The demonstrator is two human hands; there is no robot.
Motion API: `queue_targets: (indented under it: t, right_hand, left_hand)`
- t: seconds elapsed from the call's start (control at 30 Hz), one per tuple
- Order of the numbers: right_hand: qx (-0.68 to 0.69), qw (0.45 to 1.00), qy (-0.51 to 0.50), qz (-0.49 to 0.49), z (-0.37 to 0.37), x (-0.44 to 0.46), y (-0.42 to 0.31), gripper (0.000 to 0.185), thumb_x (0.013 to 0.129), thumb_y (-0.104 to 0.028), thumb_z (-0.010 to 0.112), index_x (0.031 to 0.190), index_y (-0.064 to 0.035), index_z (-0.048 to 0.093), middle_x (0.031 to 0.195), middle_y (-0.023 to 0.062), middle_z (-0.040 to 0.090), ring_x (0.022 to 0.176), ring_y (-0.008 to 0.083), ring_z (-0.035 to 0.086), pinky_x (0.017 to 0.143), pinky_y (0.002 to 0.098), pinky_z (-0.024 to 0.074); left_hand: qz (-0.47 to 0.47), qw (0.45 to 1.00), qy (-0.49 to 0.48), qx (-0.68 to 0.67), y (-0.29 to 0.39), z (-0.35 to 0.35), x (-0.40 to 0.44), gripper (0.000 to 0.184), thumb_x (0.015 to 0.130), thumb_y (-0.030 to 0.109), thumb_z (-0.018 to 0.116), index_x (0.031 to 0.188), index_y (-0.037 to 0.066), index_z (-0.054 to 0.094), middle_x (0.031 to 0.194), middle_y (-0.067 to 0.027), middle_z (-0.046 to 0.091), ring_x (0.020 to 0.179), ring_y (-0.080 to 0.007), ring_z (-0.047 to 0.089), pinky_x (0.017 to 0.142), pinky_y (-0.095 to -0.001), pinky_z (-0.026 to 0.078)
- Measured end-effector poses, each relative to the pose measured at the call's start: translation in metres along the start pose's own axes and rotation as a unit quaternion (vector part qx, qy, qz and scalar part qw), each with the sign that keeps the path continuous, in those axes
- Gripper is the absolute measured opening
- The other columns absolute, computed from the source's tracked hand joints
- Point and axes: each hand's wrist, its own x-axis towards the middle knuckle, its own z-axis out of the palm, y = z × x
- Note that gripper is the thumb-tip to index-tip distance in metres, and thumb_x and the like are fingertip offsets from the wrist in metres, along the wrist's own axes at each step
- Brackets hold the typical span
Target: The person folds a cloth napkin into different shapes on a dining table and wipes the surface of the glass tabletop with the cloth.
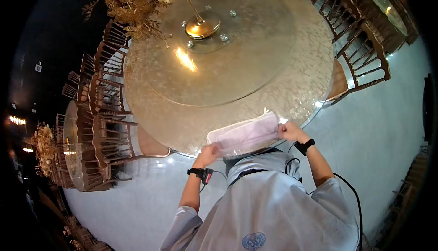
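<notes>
A pale pink folded cloth [248, 133] with a white edge lies along the near rim of the round table [292, 91]. My left hand [208, 154] is at its near left corner, fingers closed on the fabric. At the right end my right hand [291, 131] has its fingers pinched on the cloth's edge. The cloth looks nearly flat, its long side roughly following the table edge. My fingertips are partly hidden against the fabric.
A round glass turntable [255, 82] covers the table's middle, bearing a gold stand base [202, 27], dried flowers [132, 0] and several small clear pieces. Wooden chairs [365, 55] stand on both sides. Another round table [73, 146] is at left. A black cable [356, 194] hangs by my right arm.
</notes>
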Motion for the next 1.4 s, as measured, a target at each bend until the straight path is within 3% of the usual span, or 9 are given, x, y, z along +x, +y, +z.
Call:
queue_targets:
  t: [0.13, 0.3, 0.5, 0.57, 0.97, 1.07, 1.17, 1.3, 1.4]
  right_hand:
    - [0.137, 0.987, 0.084, 0.021, -0.009, 0.02, -0.01, 0.005, 0.074, -0.007, 0.063, 0.076, -0.0022, 0.064, 0.062, 0.0031, 0.06, 0.058, 0.0102, 0.056, 0.054, 0.0266, 0.0452]
    - [0.111, 0.983, 0.114, 0.091, -0.005, 0.048, -0.016, 0.008, 0.075, -0.009, 0.062, 0.077, -0.0012, 0.064, 0.063, 0.0042, 0.06, 0.057, 0.0125, 0.058, 0.052, 0.0281, 0.046]
    - [0.055, 0.98, 0.171, 0.089, 0.008, 0.066, -0.003, 0.016, 0.072, -0.015, 0.064, 0.078, -0.0004, 0.065, 0.064, 0.0108, 0.063, 0.057, 0.0194, 0.061, 0.054, 0.0327, 0.0487]
    - [0.019, 0.977, 0.205, 0.06, 0.009, 0.067, -0.003, 0.018, 0.07, -0.018, 0.064, 0.079, -0.0019, 0.065, 0.076, 0.0204, 0.066, 0.074, 0.0347, 0.065, 0.07, 0.0405, 0.0512]
    - [-0.049, 0.942, 0.314, 0.11, 0.006, 0.06, -0.038, 0.01, 0.076, -0.011, 0.062, 0.081, -0.0029, 0.062, 0.079, 0.0226, 0.065, 0.08, 0.039, 0.064, 0.072, 0.0453, 0.0507]
    - [-0.074, 0.962, 0.257, 0.05, -0.008, 0.045, -0.064, 0.016, 0.075, -0.012, 0.064, 0.088, -0.0034, 0.06, 0.079, 0.0228, 0.064, 0.078, 0.0394, 0.063, 0.071, 0.0454, 0.0509]
    - [-0.139, 0.982, 0.122, -0.036, 0.009, 0.051, -0.044, 0.025, 0.074, -0.011, 0.064, 0.097, -0.0032, 0.057, 0.084, 0.0216, 0.064, 0.084, 0.0367, 0.064, 0.073, 0.0435, 0.0518]
    - [-0.265, 0.961, 0.064, 0.048, 0.037, 0.044, -0.048, 0.048, 0.073, -0.019, 0.07, 0.113, -0.0047, 0.048, 0.111, 0.0227, 0.054, 0.106, 0.0404, 0.055, 0.084, 0.0459, 0.0497]
    - [-0.262, 0.96, 0.101, 0.018, 0.043, 0.044, -0.037, 0.046, 0.071, -0.018, 0.069, 0.11, -0.0047, 0.049, 0.107, 0.0214, 0.054, 0.098, 0.0407, 0.057, 0.079, 0.0476, 0.0506]
  left_hand:
    - [-0.021, 0.992, 0.124, -0.014, -0.014, -0.006, 0.024, 0.022, 0.078, 0.012, 0.065, 0.097, 0.003, 0.061, 0.08, -0.0148, 0.066, 0.076, -0.0271, 0.066, 0.071, -0.0351, 0.051]
    - [-0.034, 0.98, 0.198, -0.007, -0.017, -0.005, 0.047, 0.016, 0.081, 0.008, 0.06, 0.097, 0.004, 0.059, 0.085, -0.0182, 0.067, 0.082, -0.0337, 0.065, 0.074, -0.0391, 0.051]
    - [-0.032, 0.971, 0.238, 0.016, -0.029, 0.002, 0.063, 0.011, 0.084, 0.006, 0.056, 0.094, 0.004, 0.06, 0.087, -0.0206, 0.066, 0.085, -0.0376, 0.064, 0.076, -0.0419, 0.051]
    - [-0.023, 0.968, 0.251, 0.014, -0.026, 0.004, 0.066, 0.01, 0.084, 0.005, 0.056, 0.093, 0.004, 0.06, 0.087, -0.0211, 0.066, 0.085, -0.0384, 0.064, 0.076, -0.0424, 0.05]
    - [0.024, 0.918, 0.356, 0.175, 0.018, 0.004, 0.064, 0.015, 0.084, 0.009, 0.054, 0.097, 0.006, 0.06, 0.1, -0.0194, 0.06, 0.093, -0.039, 0.056, 0.081, -0.0461, 0.046]
    - [0.078, 0.946, 0.26, 0.177, 0.022, 0.028, 0.056, 0.028, 0.084, 0.014, 0.056, 0.111, 0.011, 0.059, 0.116, -0.0182, 0.056, 0.109, -0.037, 0.052, 0.091, -0.0478, 0.043]
    - [0.09, 0.94, 0.152, 0.29, 0.006, 0.057, 0.044, 0.055, 0.085, 0.033, 0.059, 0.137, 0.021, 0.048, 0.148, -0.0183, 0.03, 0.138, -0.037, 0.025, 0.108, -0.058, 0.022]
    - [0.117, 0.919, 0.173, 0.333, 0.0, 0.064, 0.043, 0.059, 0.086, 0.037, 0.058, 0.14, 0.022, 0.043, 0.152, -0.019, 0.023, 0.14, -0.0382, 0.02, 0.109, -0.0603, 0.018]
    - [0.097, 0.92, 0.185, 0.332, 0.007, 0.067, 0.043, 0.063, 0.086, 0.039, 0.058, 0.143, 0.022, 0.039, 0.153, -0.019, 0.021, 0.14, -0.0395, 0.019, 0.109, -0.0604, 0.017]
